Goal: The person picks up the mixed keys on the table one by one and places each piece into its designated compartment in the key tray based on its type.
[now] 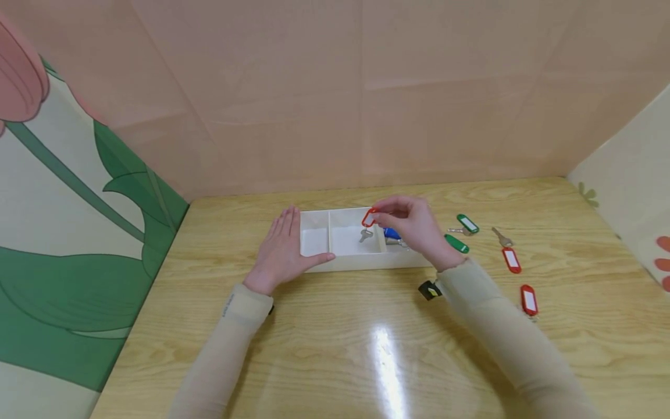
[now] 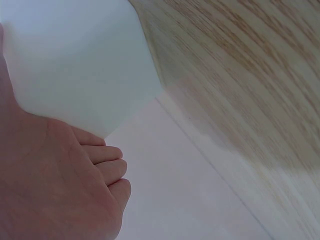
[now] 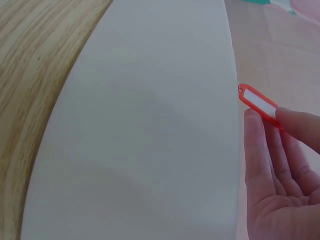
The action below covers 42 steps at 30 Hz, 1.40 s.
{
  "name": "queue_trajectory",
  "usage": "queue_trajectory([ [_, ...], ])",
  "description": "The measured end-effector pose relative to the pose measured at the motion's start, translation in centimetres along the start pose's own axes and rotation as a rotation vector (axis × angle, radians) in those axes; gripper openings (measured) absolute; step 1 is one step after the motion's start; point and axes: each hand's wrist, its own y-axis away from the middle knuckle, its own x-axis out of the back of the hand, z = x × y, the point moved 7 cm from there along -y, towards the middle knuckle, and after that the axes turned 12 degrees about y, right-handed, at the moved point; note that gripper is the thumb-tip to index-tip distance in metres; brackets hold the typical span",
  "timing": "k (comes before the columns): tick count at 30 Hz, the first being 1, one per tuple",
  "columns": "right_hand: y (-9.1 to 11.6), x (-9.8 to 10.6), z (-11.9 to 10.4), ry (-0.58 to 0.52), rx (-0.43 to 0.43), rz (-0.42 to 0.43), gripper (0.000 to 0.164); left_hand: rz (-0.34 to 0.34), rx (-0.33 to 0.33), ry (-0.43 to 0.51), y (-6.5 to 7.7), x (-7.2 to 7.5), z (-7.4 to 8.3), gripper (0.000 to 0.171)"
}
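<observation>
A white divided box (image 1: 361, 263) lies lengthwise on the table. My left hand (image 1: 282, 247) rests against its left end, fingers straight and thumb along the front wall. In the left wrist view, the left palm (image 2: 55, 180) lies against the box's side. Above the middle compartment, my right hand (image 1: 410, 224) pinches a red key tag (image 1: 369, 217) between thumb and finger, and a silver key (image 1: 366, 234) hangs from it. The red tag (image 3: 261, 104) also shows in the right wrist view. Partly behind the right hand, a blue key tag (image 1: 391, 233) lies in the right compartment.
Right of the box lie green key tags (image 1: 468, 224) with a key. Further right are a red tag (image 1: 511, 260) with its key (image 1: 502, 237) and another red tag (image 1: 529, 300). The wooden table (image 1: 324, 331) meets a pink backdrop (image 1: 293, 116) behind.
</observation>
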Motion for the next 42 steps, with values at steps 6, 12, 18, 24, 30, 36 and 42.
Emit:
queue_trajectory([
  [6,0.0,-0.3,-0.3,0.026,0.014,0.015,0.025,-0.010,0.006,0.001,0.0,0.0,-0.1,0.135],
  [12,-0.2,-1.0,-0.3,0.015,0.042,-0.004,0.023,-0.013,0.012,0.001,0.0,0.0,-0.1,0.135],
  [18,-0.4,-1.4,-0.6,0.014,0.051,-0.019,0.022,-0.008,0.012,0.003,0.1,0.0,-0.1,0.135],
  [24,-0.8,-1.8,-0.9,0.007,0.072,-0.009,0.019,-0.004,0.009,0.007,0.0,-0.1,-0.1,0.135],
  [30,-1.1,-2.0,-1.0,0.019,0.076,-0.001,0.018,-0.009,0.015,0.021,0.0,0.0,-0.1,0.135],
  [36,-1.0,-2.2,-1.0,0.028,0.060,-0.018,0.018,-0.008,0.013,0.019,0.0,0.0,0.0,0.135],
  [42,-1.1,-2.5,-0.9,0.037,0.040,-0.019,0.018,0.003,0.006,0.021,0.0,0.0,0.0,0.134],
])
